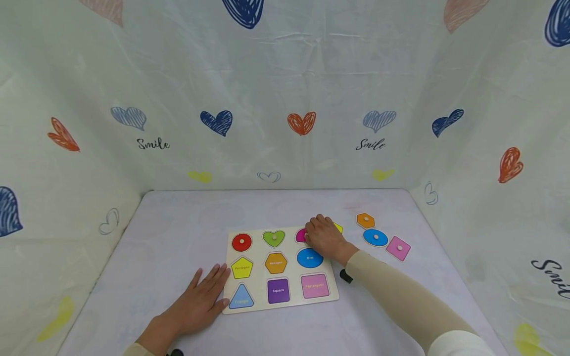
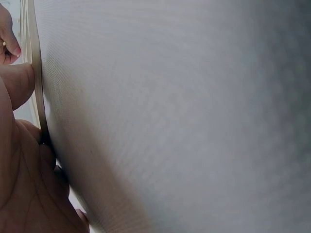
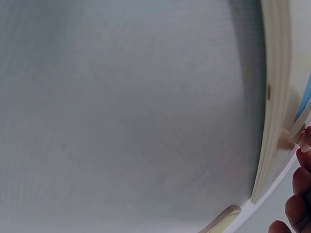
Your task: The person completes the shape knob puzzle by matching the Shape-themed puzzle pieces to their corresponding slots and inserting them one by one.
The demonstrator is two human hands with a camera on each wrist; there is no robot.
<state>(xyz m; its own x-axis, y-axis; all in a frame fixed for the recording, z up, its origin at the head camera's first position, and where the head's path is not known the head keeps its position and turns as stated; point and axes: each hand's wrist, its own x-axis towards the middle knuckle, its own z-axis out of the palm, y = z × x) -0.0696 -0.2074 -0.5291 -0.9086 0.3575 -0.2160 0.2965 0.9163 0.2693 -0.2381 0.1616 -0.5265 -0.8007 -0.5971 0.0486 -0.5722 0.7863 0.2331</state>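
Note:
A wooden shape puzzle board lies on the table. My left hand rests at its left side, fingers extended along the edge and thumb by the near left corner. At the far right slot, my right hand pinches the small knob of a magenta puzzle piece, mostly hidden under the fingers. In the right wrist view its wooden edge sits right over the board. A red circle and a green heart, both with knobs, sit in the far row. Labelled shapes fill the other two rows.
Right of the board lie a knobbed orange hexagon, a blue oval and a pink rectangle piece. A yellow piece shows partly behind my right hand. Heart-printed cloth walls enclose the white table.

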